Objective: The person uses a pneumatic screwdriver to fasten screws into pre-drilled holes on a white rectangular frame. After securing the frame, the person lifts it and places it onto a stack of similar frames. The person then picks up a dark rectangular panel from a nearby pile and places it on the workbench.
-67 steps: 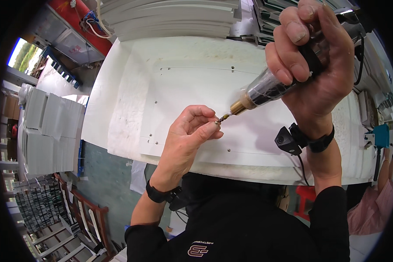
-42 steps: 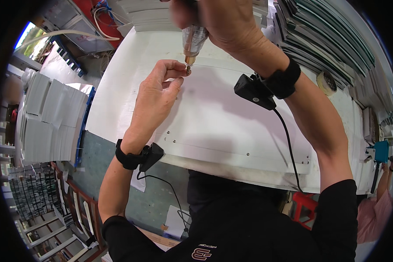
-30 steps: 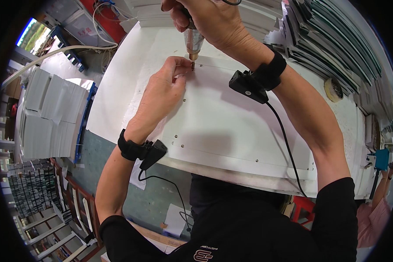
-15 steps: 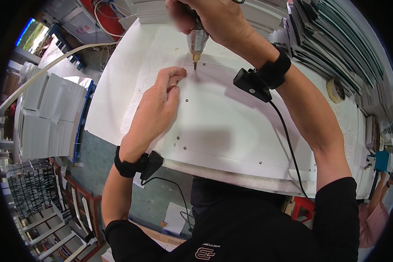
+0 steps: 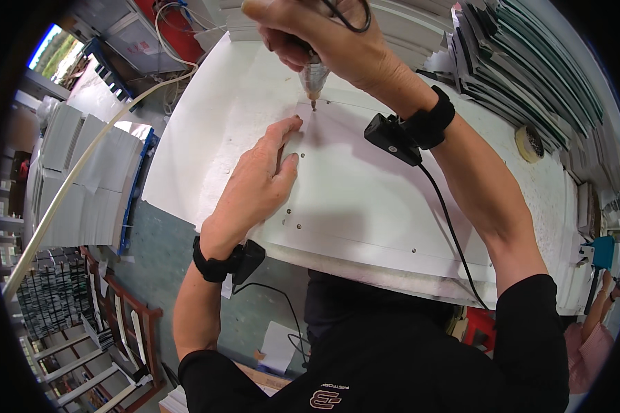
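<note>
A white panel (image 5: 372, 165) lies flat on the white worktable, with several small screws along its borders. My right hand (image 5: 334, 38) is wrapped round a power screwdriver (image 5: 315, 79) with a silver nose, held upright near the far left corner of the panel. The bit points down at the panel there; whether it touches a screw is too small to tell. My left hand (image 5: 262, 175) rests along the panel's left edge, index finger stretched toward the bit, thumb apart, holding nothing. A screw (image 5: 302, 155) sits just right of its thumb. Both wrists wear black straps with small cabled boxes.
Dark and grey sheets (image 5: 530, 76) are stacked at the back right, beside a tape roll (image 5: 529, 143). White boards (image 5: 93, 158) form a stack on the left floor, where a pale hose (image 5: 83, 162) crosses. A red-brown rack (image 5: 148, 316) stands lower left. Another person's arm (image 5: 596, 303) shows far right.
My right hand has tilted, and the screwdriver's bit appears slightly lower. My left hand has slid a little toward me and flattened. The whole view has shifted slightly.
</note>
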A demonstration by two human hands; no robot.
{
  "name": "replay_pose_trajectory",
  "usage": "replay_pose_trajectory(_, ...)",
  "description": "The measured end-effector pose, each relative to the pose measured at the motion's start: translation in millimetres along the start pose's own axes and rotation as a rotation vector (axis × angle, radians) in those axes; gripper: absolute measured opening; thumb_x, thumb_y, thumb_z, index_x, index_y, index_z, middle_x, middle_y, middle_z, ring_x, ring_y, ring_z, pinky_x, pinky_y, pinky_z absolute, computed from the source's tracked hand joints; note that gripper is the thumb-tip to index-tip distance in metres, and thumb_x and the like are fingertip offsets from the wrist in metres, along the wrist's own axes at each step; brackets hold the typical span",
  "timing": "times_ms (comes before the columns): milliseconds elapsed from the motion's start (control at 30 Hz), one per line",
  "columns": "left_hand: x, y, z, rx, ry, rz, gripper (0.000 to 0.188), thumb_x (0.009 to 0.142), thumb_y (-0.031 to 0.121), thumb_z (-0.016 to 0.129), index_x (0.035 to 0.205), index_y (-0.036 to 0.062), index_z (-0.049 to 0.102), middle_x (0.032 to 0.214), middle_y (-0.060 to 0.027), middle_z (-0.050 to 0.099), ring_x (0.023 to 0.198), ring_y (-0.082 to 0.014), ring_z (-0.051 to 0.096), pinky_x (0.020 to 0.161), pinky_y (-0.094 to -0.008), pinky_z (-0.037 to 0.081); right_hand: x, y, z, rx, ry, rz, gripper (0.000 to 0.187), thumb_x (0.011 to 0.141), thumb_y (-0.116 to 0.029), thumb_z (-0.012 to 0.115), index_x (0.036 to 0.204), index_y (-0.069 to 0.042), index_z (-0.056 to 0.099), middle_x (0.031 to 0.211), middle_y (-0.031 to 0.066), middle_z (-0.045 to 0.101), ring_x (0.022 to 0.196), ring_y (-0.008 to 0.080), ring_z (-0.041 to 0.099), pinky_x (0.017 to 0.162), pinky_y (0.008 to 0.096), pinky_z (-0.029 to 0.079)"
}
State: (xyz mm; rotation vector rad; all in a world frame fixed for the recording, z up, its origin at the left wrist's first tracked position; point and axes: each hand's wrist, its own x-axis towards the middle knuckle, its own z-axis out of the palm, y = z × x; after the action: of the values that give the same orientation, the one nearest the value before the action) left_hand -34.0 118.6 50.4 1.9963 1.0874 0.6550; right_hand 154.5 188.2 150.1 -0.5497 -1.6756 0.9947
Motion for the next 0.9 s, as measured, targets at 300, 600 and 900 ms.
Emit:
replay_pose_trajectory(300, -6, 2, 10, 0.29, 0.038, 0.185, 0.044, 0.098, 0.007, 0.045, 0.141, -0.0006, 0.055, 0.152, -0.0248, 0.049, 0.146, -0.0388, 0.041, 0.121, -0.0442, 0.033, 42, 43, 29, -0.543, -0.203, -0.45, 0.031, 0.093, -0.037, 0.079, 0.102, -0.009, 0.068, 0.076, 0.0056, 0.069, 0.067, 0.0195, 0.064, 0.06, 0.0354, 0.048)
replay_pose_trajectory(600, 1, -12, 13, 0.312, 0.04, 0.342, 0.044, 0.093, -0.001, 0.047, 0.135, -0.0002, 0.06, 0.139, -0.024, 0.057, 0.138, -0.0449, 0.045, 0.117, -0.0481, 0.038, 48, 127, 50, -0.94, -0.626, -0.16, 0.024, 0.085, -0.026, 0.08, 0.103, -0.013, 0.07, 0.091, 0.0077, 0.067, 0.088, 0.0334, 0.068, 0.074, 0.045, 0.052)
replay_pose_trajectory(900, -9, -19, 11, 0.377, 0.069, 0.466, 0.043, 0.086, -0.004, 0.054, 0.129, -0.0029, 0.056, 0.136, -0.0258, 0.053, 0.131, -0.0496, 0.045, 0.114, -0.0515, 0.039, 30, 101, 53, -0.892, -0.616, 0.126, 0.047, 0.083, -0.01, 0.081, 0.129, -0.008, 0.07, 0.118, 0.0151, 0.068, 0.111, 0.0318, 0.062, 0.098, 0.0429, 0.051)
